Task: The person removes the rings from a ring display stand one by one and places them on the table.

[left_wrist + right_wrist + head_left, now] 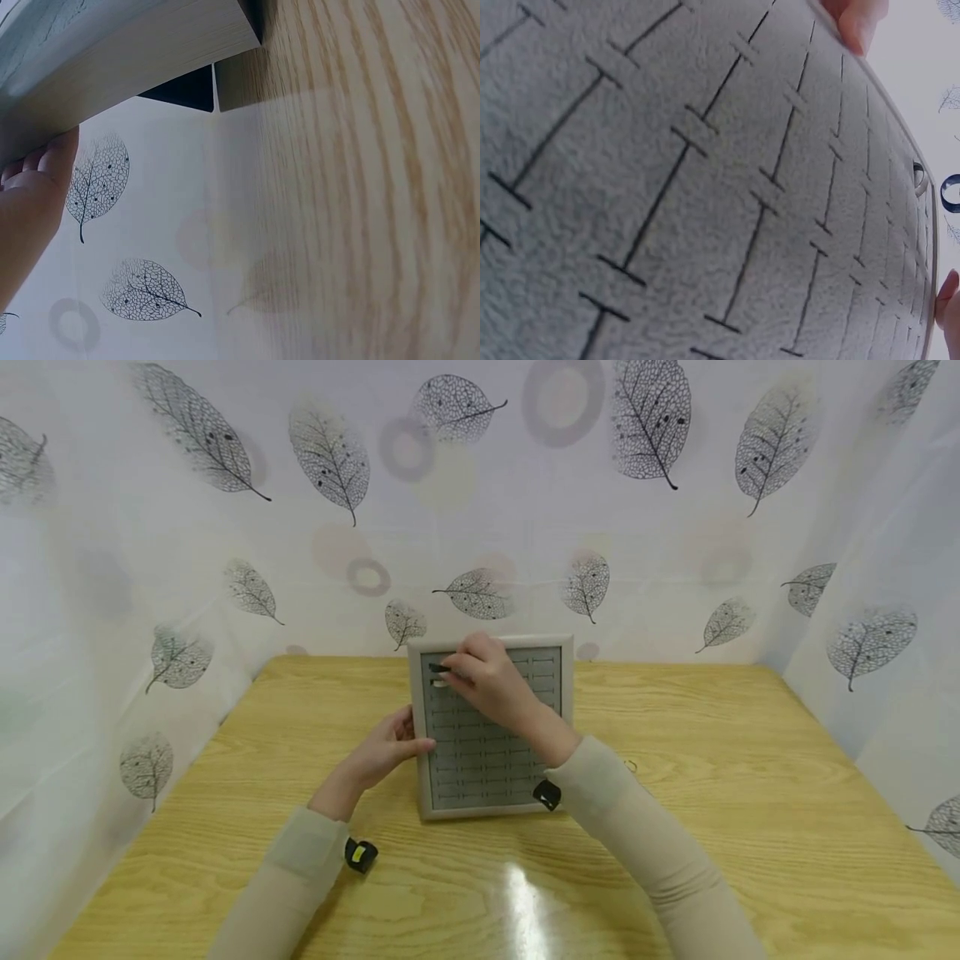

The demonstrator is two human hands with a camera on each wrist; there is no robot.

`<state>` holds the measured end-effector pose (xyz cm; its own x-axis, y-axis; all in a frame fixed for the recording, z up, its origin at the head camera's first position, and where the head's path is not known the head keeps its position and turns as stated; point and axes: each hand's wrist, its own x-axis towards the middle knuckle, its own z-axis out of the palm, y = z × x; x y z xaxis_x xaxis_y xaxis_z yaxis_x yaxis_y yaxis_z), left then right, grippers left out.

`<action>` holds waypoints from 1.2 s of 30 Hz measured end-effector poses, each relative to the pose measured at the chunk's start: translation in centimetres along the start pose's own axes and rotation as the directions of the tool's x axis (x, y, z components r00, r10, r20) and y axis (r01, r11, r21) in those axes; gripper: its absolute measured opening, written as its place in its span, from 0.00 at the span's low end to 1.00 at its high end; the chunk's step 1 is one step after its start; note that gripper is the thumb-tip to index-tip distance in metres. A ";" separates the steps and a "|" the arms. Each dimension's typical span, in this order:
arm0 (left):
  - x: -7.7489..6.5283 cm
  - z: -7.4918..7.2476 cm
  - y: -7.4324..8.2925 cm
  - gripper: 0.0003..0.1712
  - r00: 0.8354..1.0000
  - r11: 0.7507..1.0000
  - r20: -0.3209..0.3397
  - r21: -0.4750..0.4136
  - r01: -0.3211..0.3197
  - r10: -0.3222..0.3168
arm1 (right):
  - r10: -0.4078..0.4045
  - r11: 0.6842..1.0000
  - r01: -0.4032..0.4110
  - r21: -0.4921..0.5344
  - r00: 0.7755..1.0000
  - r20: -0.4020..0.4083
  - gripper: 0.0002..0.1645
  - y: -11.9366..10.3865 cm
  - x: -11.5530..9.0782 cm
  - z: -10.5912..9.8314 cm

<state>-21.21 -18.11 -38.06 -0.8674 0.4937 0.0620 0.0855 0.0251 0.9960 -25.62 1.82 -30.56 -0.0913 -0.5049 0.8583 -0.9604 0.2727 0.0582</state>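
Observation:
A ring display board (491,810) with a pale frame and grey slotted padding stands tilted on the table. My left hand (382,747) grips its left edge, thumb on the front and fingers behind; the left wrist view shows those fingers (49,169) against the frame's side. Up at the board's top left corner, my right hand (491,681) pinches a dark ring (438,668). This dark ring (950,194) shows at the right border of the right wrist view. Just below it in the head view, a silvery ring (440,683) sits in a slot of the padding.
The wood-grain table (750,827) spreads around the board. A small thin loop (631,766) lies to the right, beside the right sleeve. Leaf-printed curtains (480,543) hang behind and at both sides. A black support (184,90) shows behind the board.

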 end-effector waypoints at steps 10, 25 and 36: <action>0.1 0.2 0.0 0.36 1.000 1.000 -0.007 0.012 0.009 -0.009 | -0.031 0.999 0.030 -0.025 0.999 -0.031 0.09 -0.6 -1.9 -1.3; 0.3 0.1 0.1 0.35 1.000 1.000 -0.020 0.026 0.014 -0.014 | -0.109 0.986 0.111 -0.122 0.994 0.022 0.14 -1.8 -7.5 -6.2; 0.1 -0.1 -0.1 0.35 1.000 1.000 -0.025 0.025 0.009 -0.008 | -0.119 0.975 0.134 -0.177 0.989 0.092 0.20 -2.5 -12.8 -9.6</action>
<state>-21.34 -18.12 -38.15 -0.8801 0.4715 0.0554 0.0902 0.0516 0.9946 -19.53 15.42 -36.78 0.0001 -0.6068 0.7949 -0.9021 0.3429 0.2618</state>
